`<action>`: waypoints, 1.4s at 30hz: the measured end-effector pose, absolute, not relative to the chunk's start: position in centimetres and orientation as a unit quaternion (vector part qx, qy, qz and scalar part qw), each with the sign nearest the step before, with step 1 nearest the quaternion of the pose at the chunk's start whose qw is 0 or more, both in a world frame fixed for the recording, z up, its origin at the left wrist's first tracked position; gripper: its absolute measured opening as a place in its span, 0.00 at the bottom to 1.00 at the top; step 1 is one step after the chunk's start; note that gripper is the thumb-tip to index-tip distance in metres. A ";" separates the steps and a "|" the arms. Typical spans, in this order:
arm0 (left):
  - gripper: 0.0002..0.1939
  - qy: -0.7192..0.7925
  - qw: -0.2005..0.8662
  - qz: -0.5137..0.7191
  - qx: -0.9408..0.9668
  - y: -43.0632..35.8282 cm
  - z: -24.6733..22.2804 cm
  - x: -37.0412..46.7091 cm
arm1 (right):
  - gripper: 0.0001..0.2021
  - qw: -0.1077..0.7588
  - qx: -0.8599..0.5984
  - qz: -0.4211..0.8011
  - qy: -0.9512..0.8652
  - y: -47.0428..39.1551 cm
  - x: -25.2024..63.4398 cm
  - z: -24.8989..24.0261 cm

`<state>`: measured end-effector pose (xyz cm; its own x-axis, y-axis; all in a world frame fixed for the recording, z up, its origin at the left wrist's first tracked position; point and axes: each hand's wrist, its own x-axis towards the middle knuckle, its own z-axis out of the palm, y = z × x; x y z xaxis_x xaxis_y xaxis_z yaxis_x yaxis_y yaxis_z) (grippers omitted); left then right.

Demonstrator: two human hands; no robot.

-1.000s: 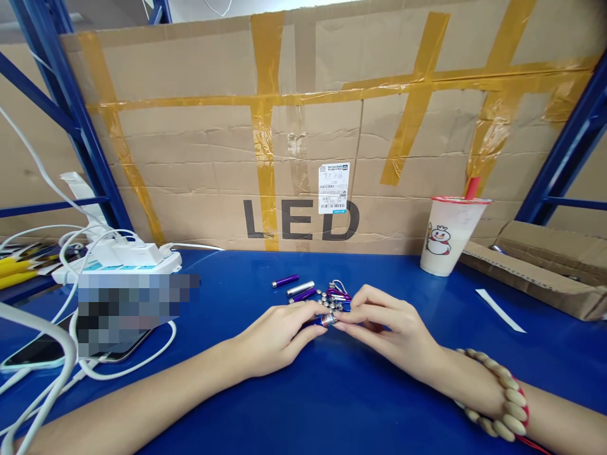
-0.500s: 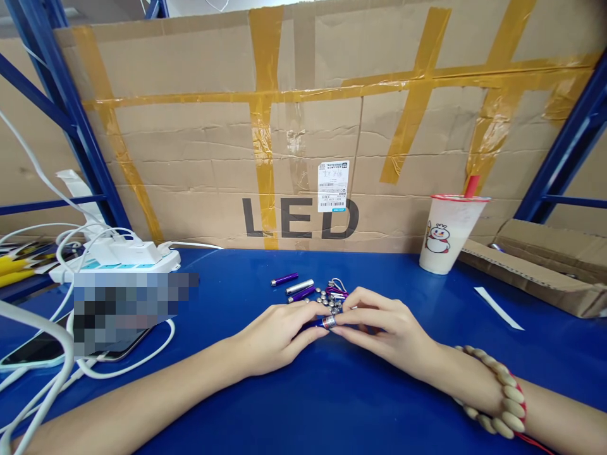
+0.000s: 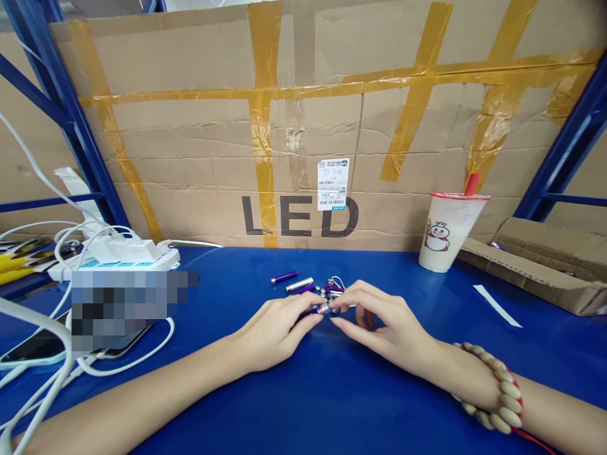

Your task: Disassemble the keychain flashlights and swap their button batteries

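Observation:
My left hand (image 3: 279, 332) is closed, pinching a small blue metal tube (image 3: 323, 309) with a silver ribbed end between thumb and fingers. That end points at my right hand (image 3: 379, 316), whose thumb is spread away from its fingers. The right fingertips hover by the tube's end; whether one touches it I cannot tell. Just behind the hands lie several small round silver pieces like button cells (image 3: 323, 293), partly hidden by my fingers. A purple tube (image 3: 284, 277), a silver tube (image 3: 300, 285) and a purple piece with a light cord loop (image 3: 336, 288) lie there too.
At the left are a white power strip (image 3: 164, 260), white cables (image 3: 168, 338) and a phone (image 3: 35, 347). A lidded drink cup (image 3: 448, 234) stands at the back right, by an open cardboard box (image 3: 540, 278). A white strip (image 3: 497, 306) lies near it. Large cardboard (image 3: 203, 164) walls the back.
My right thumb has come away from the tube and the right fingers have opened. The silver ribbed end shows more now. My left hand keeps its pinch, with the tube slightly further left.

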<state>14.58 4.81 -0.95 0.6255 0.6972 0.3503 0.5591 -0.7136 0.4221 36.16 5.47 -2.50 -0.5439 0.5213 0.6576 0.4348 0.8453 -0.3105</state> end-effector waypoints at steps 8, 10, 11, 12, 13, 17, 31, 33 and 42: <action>0.14 0.444 0.163 0.301 0.828 5.4 -1.6 14.5 | 0.08 0.358 -0.337 0.030 -0.870 5.5 36.0 -2.1; 0.13 0.449 0.161 0.303 0.825 5.3 -1.4 14.6 | 0.08 0.347 -0.333 0.026 -0.876 5.6 36.0 -2.1; 0.13 0.453 0.159 0.305 0.823 5.2 -1.3 14.6 | 0.08 0.339 -0.332 0.021 -0.880 5.7 36.0 -2.1; 0.12 0.457 0.157 0.307 0.820 5.1 -1.3 14.6 | 0.09 0.328 -0.334 0.017 -0.883 5.7 36.0 -2.2; 0.12 0.463 0.157 0.308 0.816 5.1 -1.2 14.6 | 0.09 0.318 -0.336 0.013 -0.886 5.8 36.1 -2.2; 0.11 0.465 0.178 0.305 0.812 5.1 -1.2 14.5 | 0.11 0.292 -0.343 0.021 -0.892 6.0 36.1 -2.4; 0.12 0.383 0.225 0.276 0.852 5.4 -1.4 14.5 | 0.17 0.210 -0.343 0.040 -0.915 5.4 36.1 -2.0; 0.11 0.372 0.227 0.271 0.858 5.3 -1.4 14.5 | 0.15 0.216 -0.339 0.038 -0.915 5.5 36.1 -2.0; 0.11 0.370 0.191 0.253 0.873 5.3 -1.4 14.3 | 0.08 0.256 -0.314 0.026 -0.914 6.0 36.3 -2.4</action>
<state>14.26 5.32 -1.44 0.5980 0.7430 0.3006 0.5501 -0.6532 0.5204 36.29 6.00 -2.37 -0.6721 0.5873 0.4510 0.5607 0.8014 -0.2082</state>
